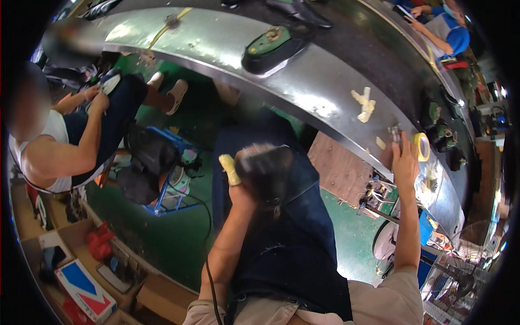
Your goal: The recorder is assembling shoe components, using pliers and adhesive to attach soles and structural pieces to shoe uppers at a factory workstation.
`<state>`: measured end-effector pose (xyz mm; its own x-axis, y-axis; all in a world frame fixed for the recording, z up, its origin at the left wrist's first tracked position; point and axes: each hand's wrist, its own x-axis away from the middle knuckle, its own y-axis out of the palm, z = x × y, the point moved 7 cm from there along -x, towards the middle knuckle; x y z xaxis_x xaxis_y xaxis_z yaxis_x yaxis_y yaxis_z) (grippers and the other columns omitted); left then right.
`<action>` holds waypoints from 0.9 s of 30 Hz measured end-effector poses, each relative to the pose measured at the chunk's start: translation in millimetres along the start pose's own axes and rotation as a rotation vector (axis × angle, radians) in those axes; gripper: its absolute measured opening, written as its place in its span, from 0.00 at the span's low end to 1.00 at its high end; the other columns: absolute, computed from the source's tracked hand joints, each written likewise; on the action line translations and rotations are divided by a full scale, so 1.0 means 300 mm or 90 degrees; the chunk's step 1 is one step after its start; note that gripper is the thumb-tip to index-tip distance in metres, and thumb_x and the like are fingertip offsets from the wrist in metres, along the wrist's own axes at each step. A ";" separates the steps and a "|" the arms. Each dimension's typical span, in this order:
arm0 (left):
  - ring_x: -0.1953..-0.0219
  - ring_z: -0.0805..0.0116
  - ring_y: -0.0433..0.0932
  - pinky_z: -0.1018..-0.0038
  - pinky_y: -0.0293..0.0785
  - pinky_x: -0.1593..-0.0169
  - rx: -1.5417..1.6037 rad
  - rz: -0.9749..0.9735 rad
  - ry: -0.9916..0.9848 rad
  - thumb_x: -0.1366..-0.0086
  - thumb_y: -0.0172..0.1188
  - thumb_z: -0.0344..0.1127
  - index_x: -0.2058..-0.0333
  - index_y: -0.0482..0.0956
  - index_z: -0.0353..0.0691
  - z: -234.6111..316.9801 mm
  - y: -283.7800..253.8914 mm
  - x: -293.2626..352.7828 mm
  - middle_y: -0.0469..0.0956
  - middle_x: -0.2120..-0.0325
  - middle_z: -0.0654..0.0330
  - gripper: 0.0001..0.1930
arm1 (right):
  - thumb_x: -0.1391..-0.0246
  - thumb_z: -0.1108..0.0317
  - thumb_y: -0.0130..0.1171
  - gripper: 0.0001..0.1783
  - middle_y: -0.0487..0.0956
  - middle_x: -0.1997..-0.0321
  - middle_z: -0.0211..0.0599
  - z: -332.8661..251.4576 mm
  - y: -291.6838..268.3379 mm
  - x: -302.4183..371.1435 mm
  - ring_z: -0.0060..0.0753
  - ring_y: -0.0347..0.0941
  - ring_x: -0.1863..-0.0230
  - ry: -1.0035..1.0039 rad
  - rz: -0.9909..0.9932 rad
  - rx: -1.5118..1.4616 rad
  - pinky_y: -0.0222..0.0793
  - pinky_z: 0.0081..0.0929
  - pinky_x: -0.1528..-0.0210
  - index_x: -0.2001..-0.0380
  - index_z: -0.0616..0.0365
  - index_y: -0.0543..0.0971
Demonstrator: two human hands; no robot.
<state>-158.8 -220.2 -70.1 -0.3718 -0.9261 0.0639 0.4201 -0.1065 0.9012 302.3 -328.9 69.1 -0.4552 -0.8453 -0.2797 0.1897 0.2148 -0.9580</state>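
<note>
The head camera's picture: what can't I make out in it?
Head view:
- Dark object at the left hand: blur hides its details.
- Left hand's fingers: mostly hidden by that object and blur.
- Small shiny item by the right hand: too small, partly covered by fingertips.
- Black thing at the top: cut off by the picture's edge.

Shoemaking workshop: metal bench (319, 103), green shoe last (271, 42)

Red bag (99, 243) and white box (86, 292) lower left, wire-caged fan (454, 284) lower right
</note>
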 end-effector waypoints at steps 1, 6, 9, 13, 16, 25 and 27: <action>0.26 0.56 0.68 0.62 0.63 0.22 -0.034 0.030 -0.005 0.15 0.43 0.58 0.23 0.61 0.38 0.014 0.061 -0.046 0.69 0.28 0.53 0.35 | 0.25 0.53 0.58 0.27 0.78 0.41 0.54 0.037 0.015 0.020 0.60 0.78 0.40 0.020 0.007 0.005 0.75 0.50 0.40 0.28 0.49 0.76; 0.37 0.61 0.78 0.64 0.79 0.37 -0.536 0.242 -0.072 0.26 0.44 0.18 0.23 0.65 0.47 -0.031 -0.119 -0.225 0.76 0.35 0.54 0.35 | 0.21 0.52 0.52 0.25 0.78 0.56 0.42 0.012 0.043 -0.007 0.42 0.76 0.55 0.071 0.002 -0.331 0.72 0.40 0.52 0.32 0.55 0.78; 0.38 0.60 0.79 0.68 0.75 0.34 -0.490 0.226 -0.156 0.30 0.47 0.15 0.26 0.70 0.46 -0.045 -0.047 -0.214 0.77 0.36 0.54 0.35 | 0.20 0.49 0.53 0.23 0.73 0.65 0.25 -0.228 -0.058 0.113 0.23 0.66 0.64 0.207 -0.140 -0.590 0.64 0.25 0.59 0.42 0.56 0.83; 0.29 0.55 0.74 0.64 0.66 0.26 -0.758 0.037 0.014 0.24 0.57 0.28 0.32 0.75 0.41 -0.037 0.017 -0.183 0.74 0.31 0.49 0.24 | 0.21 0.57 0.54 0.20 0.87 0.46 0.35 -0.725 0.037 0.304 0.21 0.82 0.56 0.112 -0.712 -0.918 0.80 0.24 0.57 0.39 0.59 0.80; 0.26 0.55 0.71 0.63 0.64 0.25 -0.719 -0.009 -0.002 0.24 0.58 0.29 0.32 0.75 0.40 -0.023 0.126 -0.163 0.72 0.28 0.47 0.23 | 0.20 0.56 0.53 0.21 0.87 0.48 0.35 -0.866 0.074 0.343 0.22 0.82 0.57 0.150 -0.792 -0.990 0.79 0.24 0.58 0.37 0.60 0.79; 0.29 0.56 0.71 0.63 0.64 0.25 -0.762 -0.090 0.098 0.26 0.60 0.32 0.34 0.73 0.35 0.008 0.139 -0.155 0.73 0.31 0.49 0.24 | 0.20 0.58 0.52 0.17 0.84 0.68 0.46 -0.886 0.064 0.285 0.47 0.85 0.68 -0.203 -0.522 -0.570 0.75 0.41 0.67 0.52 0.64 0.76; 0.28 0.56 0.70 0.62 0.63 0.25 -0.753 -0.089 0.098 0.27 0.60 0.31 0.35 0.73 0.35 0.001 0.130 -0.161 0.73 0.31 0.48 0.24 | 0.21 0.58 0.54 0.17 0.82 0.70 0.53 -0.891 0.079 0.298 0.61 0.82 0.68 -0.201 -0.434 -0.593 0.74 0.48 0.67 0.58 0.63 0.72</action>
<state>-124.6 -179.6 -37.9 -0.4058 -0.9049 -0.1280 0.9139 -0.4013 -0.0604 33.7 -268.7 4.7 0.0407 -0.9775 0.2072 -0.7702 -0.1627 -0.6167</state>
